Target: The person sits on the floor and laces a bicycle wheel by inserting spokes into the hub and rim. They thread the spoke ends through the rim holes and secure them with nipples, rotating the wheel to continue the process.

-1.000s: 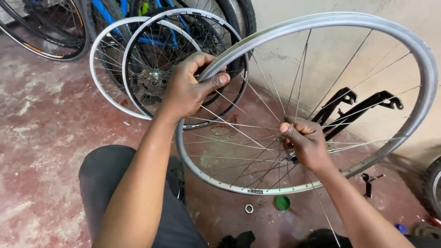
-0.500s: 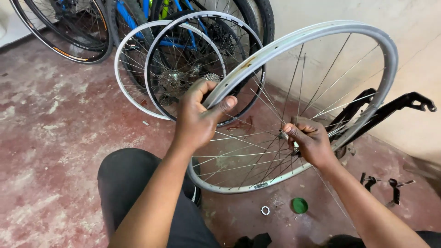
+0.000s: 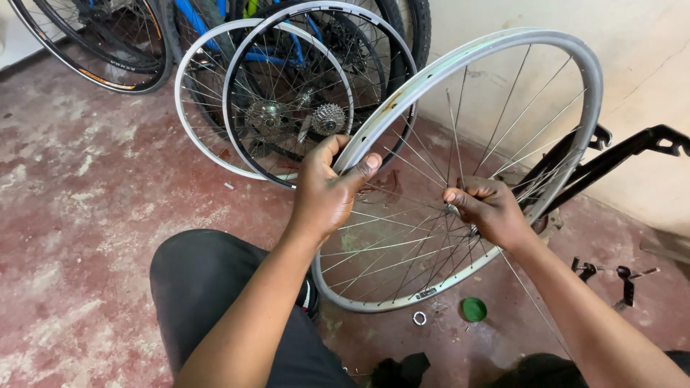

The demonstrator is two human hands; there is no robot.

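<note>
A silver bicycle wheel rim (image 3: 517, 43) with thin spokes stands tilted in front of me. My left hand (image 3: 327, 194) grips the rim on its left side, thumb over the edge. At the centre of the wheel, my right hand (image 3: 489, 212) is closed around the hub and the spokes there. The hub itself is mostly hidden under my fingers. My dark-trousered knee (image 3: 208, 280) sits below the left hand.
Two more wheels (image 3: 287, 93) with sprockets lean at the back, beside a tyred wheel (image 3: 93, 43) and a blue frame. A black metal rack (image 3: 618, 158) rests against the pale wall. A green cap (image 3: 474, 310), a small ring (image 3: 419, 317) and black clips (image 3: 618, 276) lie on the reddish floor.
The view has shifted so the wheels sit further right and lower. The silver wheel has tipped more edge-on, looking narrower. Both hands keep their holds.
</note>
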